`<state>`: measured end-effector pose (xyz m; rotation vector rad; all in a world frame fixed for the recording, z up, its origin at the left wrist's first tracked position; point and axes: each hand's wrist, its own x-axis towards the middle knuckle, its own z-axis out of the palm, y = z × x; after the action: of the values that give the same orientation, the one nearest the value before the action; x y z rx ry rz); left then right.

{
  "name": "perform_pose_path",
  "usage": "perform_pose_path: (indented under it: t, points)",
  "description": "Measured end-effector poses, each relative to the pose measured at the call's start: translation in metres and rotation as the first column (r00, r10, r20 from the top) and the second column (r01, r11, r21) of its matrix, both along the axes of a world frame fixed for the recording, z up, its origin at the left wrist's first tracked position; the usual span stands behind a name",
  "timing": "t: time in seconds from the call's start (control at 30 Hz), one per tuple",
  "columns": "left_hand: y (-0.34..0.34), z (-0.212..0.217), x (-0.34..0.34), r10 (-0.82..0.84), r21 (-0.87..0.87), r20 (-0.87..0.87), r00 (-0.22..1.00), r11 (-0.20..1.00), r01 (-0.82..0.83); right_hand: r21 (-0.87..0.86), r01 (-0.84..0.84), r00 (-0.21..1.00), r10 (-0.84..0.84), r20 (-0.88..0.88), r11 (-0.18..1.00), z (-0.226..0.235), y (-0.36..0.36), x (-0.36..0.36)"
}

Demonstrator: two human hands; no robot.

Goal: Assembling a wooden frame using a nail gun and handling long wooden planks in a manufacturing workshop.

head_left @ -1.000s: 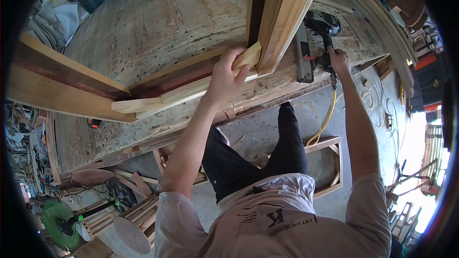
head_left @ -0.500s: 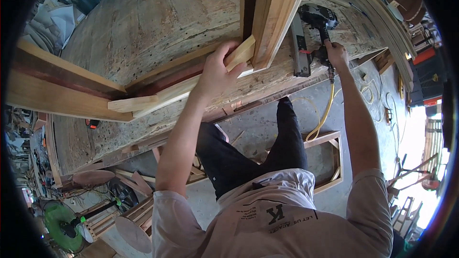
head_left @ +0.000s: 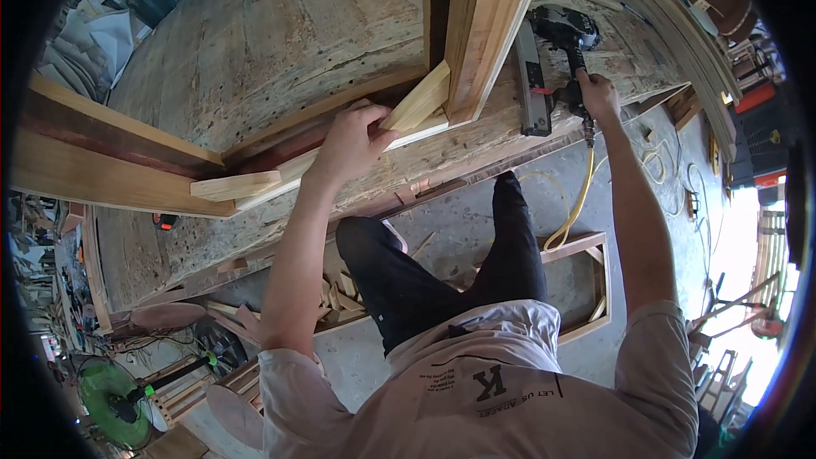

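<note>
My left hand (head_left: 350, 140) pinches the lower left end of a short pale wood block (head_left: 420, 99) between thumb and fingers. The block slants across the inner right corner of a wooden frame (head_left: 483, 30), its upper end against the upright. Another short block (head_left: 236, 185) sits across the frame's left corner. On the right, my right hand (head_left: 600, 100) is wrapped round the handle of a black nail gun (head_left: 561, 30), which rests on the bench with its long magazine pointing along the frame's side. A yellow air hose (head_left: 585, 191) runs down from the handle.
The frame stands on a worn wooden workbench (head_left: 280, 17). Long wood strips (head_left: 680, 25) lie along its right side. Below the bench are a smaller wooden frame (head_left: 605, 276) and offcuts (head_left: 344, 293) on the floor. A green fan (head_left: 115, 404) stands at lower left.
My left hand has slid left and down along the block to its lower end, uncovering more of it. The frame's upright has shifted slightly left. My right hand and the nail gun stay put.
</note>
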<state>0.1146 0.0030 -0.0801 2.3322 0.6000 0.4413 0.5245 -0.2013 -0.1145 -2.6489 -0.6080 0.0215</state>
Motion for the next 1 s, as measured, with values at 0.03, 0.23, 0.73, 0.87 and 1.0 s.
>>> perform_pose_path:
  t: [0.03,0.23,0.73,0.87,1.0]
  points:
    - [0.0,0.001,0.0,-0.003,0.011,-0.009,1.0,1.0,0.003,-0.002,-0.009,1.0,0.009,-0.004,1.0,0.0,-0.001,0.002]
    - [-0.002,0.003,0.0,0.006,-0.033,-0.01,1.0,0.999,-0.007,0.015,0.002,1.0,-0.002,-0.028,1.0,0.003,-0.002,0.001]
    - [-0.007,0.009,0.006,0.064,0.091,-0.088,0.994,0.994,-0.056,-0.04,-0.197,0.974,0.191,-0.126,0.98,0.002,0.003,0.04]
    - [-0.006,0.003,0.003,0.058,0.121,-0.043,0.997,0.991,-0.052,0.188,-0.296,0.882,0.344,-0.322,0.936,0.013,0.023,0.045]
    - [-0.015,0.002,0.006,0.078,0.232,0.019,0.997,0.969,-0.081,0.462,-0.078,0.594,0.413,-0.69,0.883,0.011,0.028,0.06]
